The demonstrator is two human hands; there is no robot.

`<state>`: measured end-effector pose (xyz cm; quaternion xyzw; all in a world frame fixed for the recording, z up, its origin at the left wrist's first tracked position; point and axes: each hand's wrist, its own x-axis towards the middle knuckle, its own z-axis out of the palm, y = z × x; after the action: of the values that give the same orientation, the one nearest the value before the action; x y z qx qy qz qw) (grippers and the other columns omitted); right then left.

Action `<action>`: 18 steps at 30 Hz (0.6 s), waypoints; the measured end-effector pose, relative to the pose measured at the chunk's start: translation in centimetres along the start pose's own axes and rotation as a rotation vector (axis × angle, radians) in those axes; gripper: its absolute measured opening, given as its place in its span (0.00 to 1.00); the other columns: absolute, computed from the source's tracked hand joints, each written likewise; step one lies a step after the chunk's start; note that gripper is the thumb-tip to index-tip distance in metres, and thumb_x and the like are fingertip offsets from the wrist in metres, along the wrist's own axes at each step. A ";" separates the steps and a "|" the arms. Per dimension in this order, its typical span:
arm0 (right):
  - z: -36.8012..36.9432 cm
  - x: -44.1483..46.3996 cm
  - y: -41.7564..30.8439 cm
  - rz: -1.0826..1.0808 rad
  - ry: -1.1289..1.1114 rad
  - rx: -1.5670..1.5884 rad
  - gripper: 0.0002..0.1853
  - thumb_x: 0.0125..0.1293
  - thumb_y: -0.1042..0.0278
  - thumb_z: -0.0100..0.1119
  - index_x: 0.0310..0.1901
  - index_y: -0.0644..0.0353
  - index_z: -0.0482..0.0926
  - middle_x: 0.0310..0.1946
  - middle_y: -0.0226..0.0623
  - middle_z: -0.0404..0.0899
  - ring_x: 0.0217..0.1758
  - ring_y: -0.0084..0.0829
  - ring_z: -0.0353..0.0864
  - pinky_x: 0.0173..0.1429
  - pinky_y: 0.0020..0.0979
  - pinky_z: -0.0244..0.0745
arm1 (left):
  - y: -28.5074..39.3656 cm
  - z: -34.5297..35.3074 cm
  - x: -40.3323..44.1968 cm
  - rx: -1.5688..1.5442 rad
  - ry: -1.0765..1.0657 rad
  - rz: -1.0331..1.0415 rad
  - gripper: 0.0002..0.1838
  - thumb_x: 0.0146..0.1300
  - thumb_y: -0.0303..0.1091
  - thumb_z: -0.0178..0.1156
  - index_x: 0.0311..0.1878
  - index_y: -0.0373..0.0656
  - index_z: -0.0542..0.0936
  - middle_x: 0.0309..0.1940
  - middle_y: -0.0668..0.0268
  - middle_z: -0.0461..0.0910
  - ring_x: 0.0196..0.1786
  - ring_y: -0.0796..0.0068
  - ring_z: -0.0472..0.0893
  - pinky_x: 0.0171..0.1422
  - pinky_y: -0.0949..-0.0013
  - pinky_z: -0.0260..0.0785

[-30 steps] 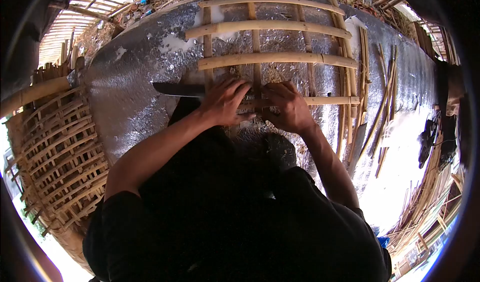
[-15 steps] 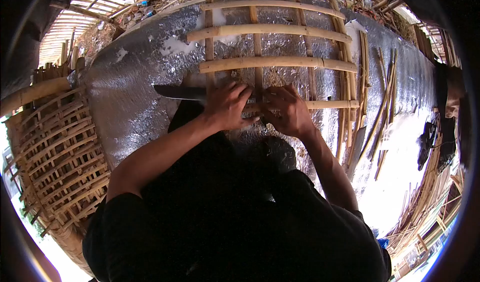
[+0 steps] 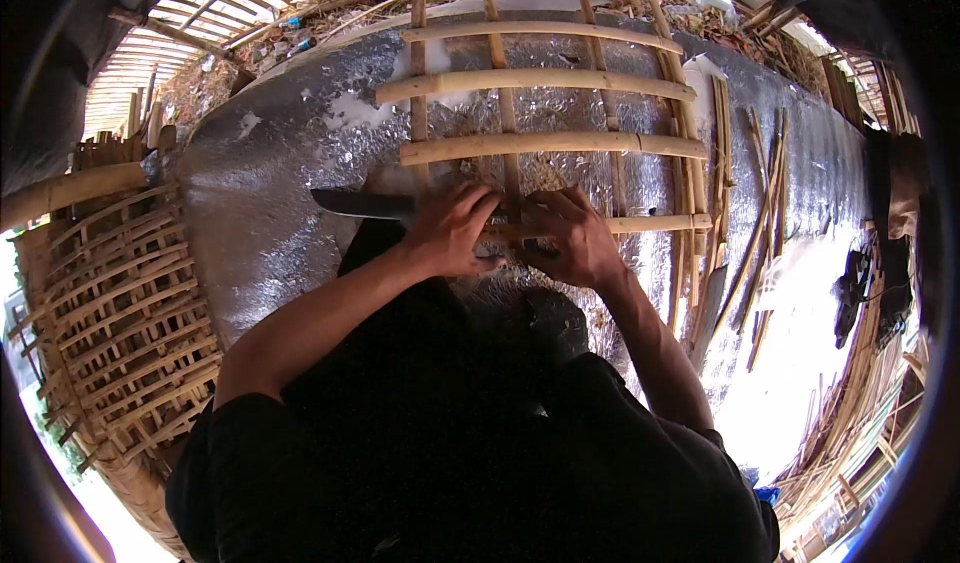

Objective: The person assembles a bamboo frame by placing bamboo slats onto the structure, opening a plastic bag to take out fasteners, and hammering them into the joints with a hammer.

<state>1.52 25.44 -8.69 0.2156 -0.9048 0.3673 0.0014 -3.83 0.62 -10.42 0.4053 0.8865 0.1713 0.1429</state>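
A bamboo lattice (image 3: 545, 143) of slats tied across thinner strips lies in front of me. Its nearest cross slat (image 3: 660, 223) runs under both hands. My left hand (image 3: 455, 228) is curled around the left end of that slat, thumb low and fingers over the top. Close beside it, my right hand (image 3: 570, 238) grips the same slat with bent fingers, near an upright strip (image 3: 510, 143). A dark knife blade (image 3: 360, 203) sticks out to the left from behind my left hand; its handle is hidden, and whether the hand touches it I cannot tell.
Silvery sheeting (image 3: 260, 203) covers the ground. To the left stands a woven bamboo panel (image 3: 130, 313). Loose bamboo strips (image 3: 770, 213) lie to the right, with another long blade (image 3: 710, 303) near them. More strips (image 3: 850, 393) are piled at the far right.
The lattice and both hands sit slightly lower in view. Both hands keep their grip on the near slat, with only small finger shifts.
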 end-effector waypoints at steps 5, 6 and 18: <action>-0.2 0.3 0.0 -0.060 -0.004 0.013 0.17 0.54 0.63 0.79 0.48 0.46 0.91 0.57 0.36 0.85 0.60 0.39 0.80 0.66 0.41 0.75 | -0.6 0.1 2.3 -0.431 0.330 -0.133 0.36 0.65 0.52 0.71 0.69 0.39 0.74 0.59 0.53 0.80 0.63 0.54 0.81 0.63 0.50 0.76; -0.1 0.2 0.1 -0.055 -0.015 0.004 0.17 0.54 0.63 0.79 0.48 0.47 0.91 0.57 0.36 0.85 0.60 0.39 0.80 0.66 0.41 0.75 | -0.4 -0.7 3.4 -0.519 0.272 -0.223 0.32 0.67 0.47 0.69 0.69 0.41 0.75 0.55 0.53 0.81 0.60 0.56 0.82 0.61 0.52 0.77; 0.0 0.3 0.4 -0.050 0.016 0.053 0.18 0.56 0.66 0.73 0.50 0.50 0.89 0.57 0.38 0.85 0.58 0.42 0.83 0.64 0.43 0.75 | -0.4 0.9 5.5 -0.661 0.112 -0.356 0.17 0.71 0.37 0.66 0.62 0.54 0.85 0.57 0.60 0.87 0.59 0.63 0.86 0.63 0.62 0.77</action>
<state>1.09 25.56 -8.86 0.2351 -0.8890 0.3928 0.0121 -7.20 4.73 -12.07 0.1670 0.8463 0.4425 0.2451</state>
